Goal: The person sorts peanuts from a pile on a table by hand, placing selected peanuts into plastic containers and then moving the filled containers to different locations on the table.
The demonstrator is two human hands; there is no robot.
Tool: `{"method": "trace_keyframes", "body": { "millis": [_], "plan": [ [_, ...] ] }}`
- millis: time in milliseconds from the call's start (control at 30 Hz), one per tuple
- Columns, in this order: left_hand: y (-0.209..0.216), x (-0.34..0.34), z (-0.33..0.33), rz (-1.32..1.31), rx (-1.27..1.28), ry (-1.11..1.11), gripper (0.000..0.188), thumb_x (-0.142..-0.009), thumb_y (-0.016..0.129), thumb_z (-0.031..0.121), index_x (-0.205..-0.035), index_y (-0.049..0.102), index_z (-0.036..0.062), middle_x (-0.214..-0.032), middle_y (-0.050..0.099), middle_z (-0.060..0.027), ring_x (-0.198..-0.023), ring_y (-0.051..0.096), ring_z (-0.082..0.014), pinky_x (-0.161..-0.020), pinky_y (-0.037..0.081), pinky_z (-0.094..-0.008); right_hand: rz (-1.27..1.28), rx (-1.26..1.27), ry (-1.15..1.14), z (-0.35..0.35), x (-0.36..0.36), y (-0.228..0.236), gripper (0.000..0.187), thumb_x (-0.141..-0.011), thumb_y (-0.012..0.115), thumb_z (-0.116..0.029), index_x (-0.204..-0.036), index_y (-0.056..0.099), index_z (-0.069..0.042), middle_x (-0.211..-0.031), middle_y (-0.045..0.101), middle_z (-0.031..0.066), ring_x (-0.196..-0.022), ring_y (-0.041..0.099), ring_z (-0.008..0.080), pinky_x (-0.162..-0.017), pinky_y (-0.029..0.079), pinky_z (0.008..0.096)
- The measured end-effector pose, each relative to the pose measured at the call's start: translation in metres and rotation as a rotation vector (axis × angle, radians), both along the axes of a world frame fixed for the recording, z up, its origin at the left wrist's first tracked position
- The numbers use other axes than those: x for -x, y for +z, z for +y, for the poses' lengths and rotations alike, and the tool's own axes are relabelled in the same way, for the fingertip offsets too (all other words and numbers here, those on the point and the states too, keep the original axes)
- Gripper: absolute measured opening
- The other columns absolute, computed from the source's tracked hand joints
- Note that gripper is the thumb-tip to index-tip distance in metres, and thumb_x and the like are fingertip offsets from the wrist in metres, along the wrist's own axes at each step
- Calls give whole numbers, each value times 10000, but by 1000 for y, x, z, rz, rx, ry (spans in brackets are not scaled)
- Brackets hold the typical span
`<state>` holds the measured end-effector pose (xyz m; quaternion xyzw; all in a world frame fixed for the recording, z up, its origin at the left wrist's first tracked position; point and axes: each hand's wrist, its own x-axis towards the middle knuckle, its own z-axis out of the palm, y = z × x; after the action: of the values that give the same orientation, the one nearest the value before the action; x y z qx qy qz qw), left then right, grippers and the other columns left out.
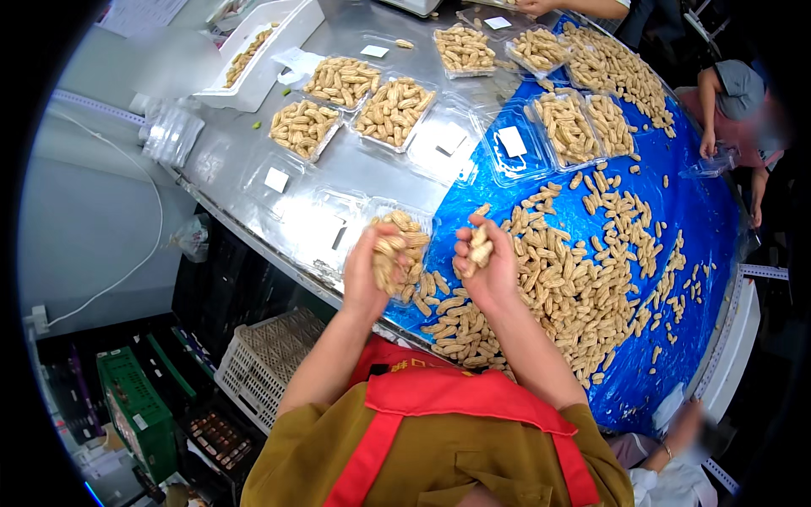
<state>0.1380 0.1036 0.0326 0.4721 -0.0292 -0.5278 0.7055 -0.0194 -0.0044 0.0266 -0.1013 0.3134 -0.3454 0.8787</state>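
Note:
My left hand (372, 269) is closed around several peanuts in their shells, at the near side of a clear plastic clamshell box (429, 221) partly filled with peanuts (404, 221). To its right, my right hand (490, 260) grips a few more unshelled peanuts (479, 247) between curled fingers. Below and right of that hand spreads a large loose heap of peanuts (557, 296) on a blue plastic sheet (667, 296). The box's lid lies folded out to the left on the metal table (228, 182); my left hand hides part of the box.
Filled clamshell boxes (395, 111) stand farther back, some with white labels. A white bin (253, 63) sits at the far left, near stacked empty boxes (171, 131). Crates (266, 359) stand below the table's left edge. Other people's hands (708, 144) are around the right side.

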Motion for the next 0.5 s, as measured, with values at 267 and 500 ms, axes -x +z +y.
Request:
{"method": "trace_keyframes", "body": {
  "millis": [267,500],
  "plan": [
    [-36,-32,-3,-971,-41,81,219,-971,462,138,-967,628,-4,-989,639,-75,-1014,579,-191,-924,426,-314,488,662,12,30,-68,-21,333,-981,467,-280,-1063,622,3,-1056,627,76,-985,543,130,-900,402,261],
    [-47,-38,-1,-1063,149,-111,311,-950,443,146,-1194,566,-4,-1219,584,-175,-1196,500,-341,-1046,347,-422,339,635,-72,51,-80,-30,408,-998,416,-300,-1262,506,-2,-1242,555,117,-1137,509,179,-1010,363,300]
  ]
}}
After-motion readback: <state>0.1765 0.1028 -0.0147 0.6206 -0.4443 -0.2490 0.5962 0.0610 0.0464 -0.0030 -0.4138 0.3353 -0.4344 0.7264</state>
